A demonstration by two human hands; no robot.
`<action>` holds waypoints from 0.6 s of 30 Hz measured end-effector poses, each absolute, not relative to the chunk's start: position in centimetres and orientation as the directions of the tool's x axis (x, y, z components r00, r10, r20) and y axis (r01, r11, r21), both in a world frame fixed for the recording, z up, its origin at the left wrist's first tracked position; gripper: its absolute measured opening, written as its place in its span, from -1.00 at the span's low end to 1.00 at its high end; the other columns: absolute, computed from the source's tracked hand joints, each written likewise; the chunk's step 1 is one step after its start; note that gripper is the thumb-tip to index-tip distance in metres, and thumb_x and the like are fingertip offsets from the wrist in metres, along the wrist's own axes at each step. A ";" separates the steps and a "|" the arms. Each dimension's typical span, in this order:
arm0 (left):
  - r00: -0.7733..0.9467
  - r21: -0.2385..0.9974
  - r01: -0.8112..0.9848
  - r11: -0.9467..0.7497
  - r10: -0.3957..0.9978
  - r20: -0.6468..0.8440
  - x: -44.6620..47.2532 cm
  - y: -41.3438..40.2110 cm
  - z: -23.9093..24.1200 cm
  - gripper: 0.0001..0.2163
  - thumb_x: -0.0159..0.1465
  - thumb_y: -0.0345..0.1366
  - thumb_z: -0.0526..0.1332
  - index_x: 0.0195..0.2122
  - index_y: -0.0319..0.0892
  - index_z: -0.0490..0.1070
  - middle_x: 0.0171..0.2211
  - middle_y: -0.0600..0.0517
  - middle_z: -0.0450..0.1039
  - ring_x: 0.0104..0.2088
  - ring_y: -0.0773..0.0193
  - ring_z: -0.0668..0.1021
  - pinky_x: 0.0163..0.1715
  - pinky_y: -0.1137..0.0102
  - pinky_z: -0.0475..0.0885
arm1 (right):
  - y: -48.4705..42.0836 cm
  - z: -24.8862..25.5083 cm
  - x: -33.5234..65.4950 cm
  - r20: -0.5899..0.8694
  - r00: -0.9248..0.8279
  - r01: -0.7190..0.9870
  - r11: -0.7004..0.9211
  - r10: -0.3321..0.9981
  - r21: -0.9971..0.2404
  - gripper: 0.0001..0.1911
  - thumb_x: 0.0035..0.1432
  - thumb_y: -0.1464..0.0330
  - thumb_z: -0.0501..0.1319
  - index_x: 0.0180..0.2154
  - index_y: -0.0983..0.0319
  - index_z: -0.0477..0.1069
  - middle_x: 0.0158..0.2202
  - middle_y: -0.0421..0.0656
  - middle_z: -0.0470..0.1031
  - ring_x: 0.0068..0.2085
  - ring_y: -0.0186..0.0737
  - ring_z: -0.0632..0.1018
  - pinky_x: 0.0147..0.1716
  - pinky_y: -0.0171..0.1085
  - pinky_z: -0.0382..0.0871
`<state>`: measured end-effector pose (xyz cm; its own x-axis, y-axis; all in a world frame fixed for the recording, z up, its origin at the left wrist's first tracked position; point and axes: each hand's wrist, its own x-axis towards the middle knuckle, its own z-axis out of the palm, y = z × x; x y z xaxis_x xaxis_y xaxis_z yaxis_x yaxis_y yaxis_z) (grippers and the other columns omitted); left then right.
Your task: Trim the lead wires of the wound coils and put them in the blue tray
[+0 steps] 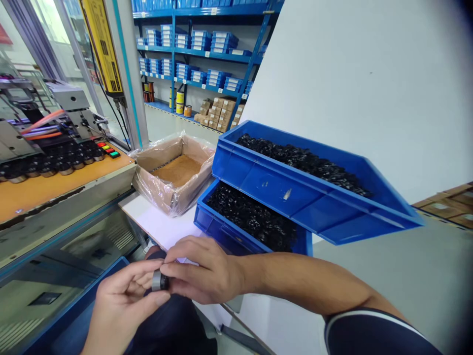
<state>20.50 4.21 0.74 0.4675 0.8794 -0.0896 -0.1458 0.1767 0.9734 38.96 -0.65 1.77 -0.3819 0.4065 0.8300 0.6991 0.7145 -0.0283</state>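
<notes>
A small round metal part with a dark core (159,281) is pinched between both hands low in the middle of the head view. My left hand (123,303) grips it from below with thumb and fingers. My right hand (201,271) closes on it from the right, fingers curled. Just behind the hands stand two stacked blue bins: the lower bin (218,229) and the upper, slanted bin (281,185), both filled with small black parts.
A cardboard box lined with plastic (173,170) sits on a white table (155,222). A machine with an orange deck (44,190) holds a row of round parts (55,160) and coloured buttons (109,149). Blue shelves with boxes (199,54) stand behind.
</notes>
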 end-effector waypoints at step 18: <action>0.655 0.993 -0.113 0.015 0.753 0.063 19.4 6.4 -0.7 -0.64 -0.07 -0.42 0.53 -0.23 0.06 0.67 -0.39 0.04 0.71 -0.43 0.22 0.72 -0.40 0.58 0.58 | -0.6 1.9 39.4 0.839 -0.462 0.698 0.702 0.287 0.143 -0.86 0.26 0.43 0.28 -0.19 0.39 0.53 -0.33 -0.11 0.49 -0.30 -0.31 0.51 -0.32 -0.35 0.55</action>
